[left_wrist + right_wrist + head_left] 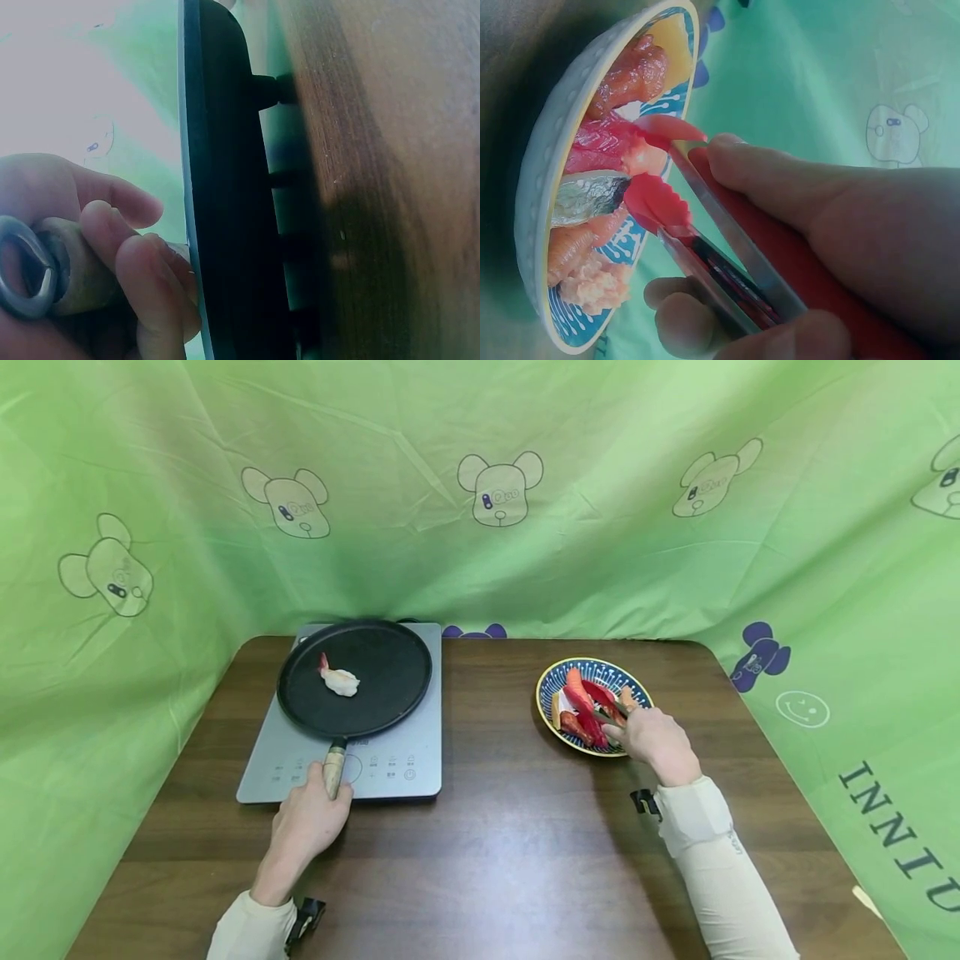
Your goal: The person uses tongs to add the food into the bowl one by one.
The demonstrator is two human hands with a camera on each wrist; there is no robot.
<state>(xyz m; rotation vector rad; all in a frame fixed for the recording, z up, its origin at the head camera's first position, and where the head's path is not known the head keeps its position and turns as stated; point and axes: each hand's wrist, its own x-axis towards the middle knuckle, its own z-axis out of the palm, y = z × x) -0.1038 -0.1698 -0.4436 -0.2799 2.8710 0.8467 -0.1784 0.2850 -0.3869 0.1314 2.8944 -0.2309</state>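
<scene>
My left hand (313,810) grips the wood-coloured handle (333,768) of a flat black pan (386,685); the left wrist view shows its fingers curled round the handle, which has a metal ring at its end. On the pan lies a white shrimp (341,682) with a red tail. My right hand (654,739) holds metal tongs (731,221) with red tips over a blue patterned plate (536,180) of sushi toppings. The tips stand apart among the pieces, near a red slice (592,146) and a silver-skinned slice (589,199). Whether they touch either, I cannot tell.
The pan sits on a pale induction cooker (420,727) at the left of the brown wooden table (480,827). A green cloth (390,560) with bear drawings hangs behind and at both sides. The plate stands at the table's right rear.
</scene>
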